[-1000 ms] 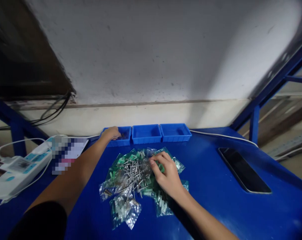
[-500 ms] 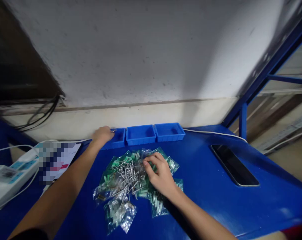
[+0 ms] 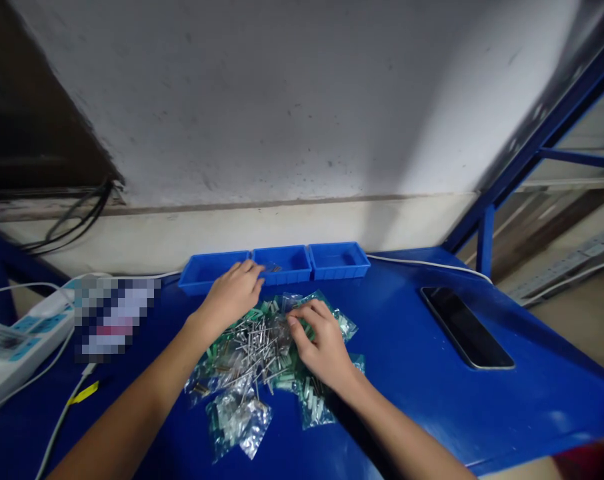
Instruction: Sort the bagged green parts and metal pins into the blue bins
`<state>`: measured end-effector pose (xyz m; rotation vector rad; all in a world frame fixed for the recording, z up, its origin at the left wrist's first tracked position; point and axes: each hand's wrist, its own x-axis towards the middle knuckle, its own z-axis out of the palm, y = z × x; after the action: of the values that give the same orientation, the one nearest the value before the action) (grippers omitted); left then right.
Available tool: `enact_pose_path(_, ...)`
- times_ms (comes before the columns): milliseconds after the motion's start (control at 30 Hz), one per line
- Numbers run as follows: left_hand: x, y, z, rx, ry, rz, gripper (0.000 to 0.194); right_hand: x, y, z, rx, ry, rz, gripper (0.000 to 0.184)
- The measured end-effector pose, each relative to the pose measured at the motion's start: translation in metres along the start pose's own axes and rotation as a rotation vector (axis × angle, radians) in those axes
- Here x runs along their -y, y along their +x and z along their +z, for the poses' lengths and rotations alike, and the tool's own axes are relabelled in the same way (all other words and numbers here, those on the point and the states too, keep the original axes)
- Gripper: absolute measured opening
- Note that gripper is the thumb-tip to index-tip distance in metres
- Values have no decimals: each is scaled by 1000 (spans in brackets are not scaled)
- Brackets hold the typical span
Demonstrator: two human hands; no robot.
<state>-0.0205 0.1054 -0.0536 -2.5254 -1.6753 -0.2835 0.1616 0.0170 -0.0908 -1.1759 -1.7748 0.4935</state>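
A small clear plastic bag (image 3: 273, 269) with thin brownish pieces shows at the fingertips of my left hand (image 3: 236, 291), over the front of the middle blue bin (image 3: 297, 273). My left fingers are bent toward the thumb and slightly blurred. My right hand (image 3: 323, 340) rests over the right side of the pile, thumb and index finger pinched on a clear plastic bag (image 3: 282, 332) with dark contents. Loose metal pins (image 3: 257, 350) lie heaped mid-pile. Around them are green-tinted bags (image 3: 316, 405) of pale plugs and clear bags (image 3: 242, 420), crumpled and overlapping.
A left blue bin (image 3: 209, 267) and a right blue bin (image 3: 339, 260) flank the middle one along the wall. A black phone (image 3: 467, 327) lies on the blue table (image 3: 407, 400) at right. At left are a white power strip (image 3: 29, 340) and a cable with a yellow tag (image 3: 85, 393).
My left hand has moved right, from the left bin to the middle bin, where the small clear bag now shows. My right hand stays pinched at nearly the same spot.
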Motion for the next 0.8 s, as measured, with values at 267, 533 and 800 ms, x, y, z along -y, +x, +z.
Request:
enact_pose_path(267, 24, -43, 38, 168, -275, -264, 25, 3, -4, 5, 64, 1, 2, 17)
enact_pose_path(533, 37, -55, 43, 45, -567, -349, 36, -2, -2, 7, 68, 6, 45, 18)
enact_pose_path(800, 14, -61, 39, 93, -374, -399, 20, 5, -6, 9, 101, 18, -3, 14)
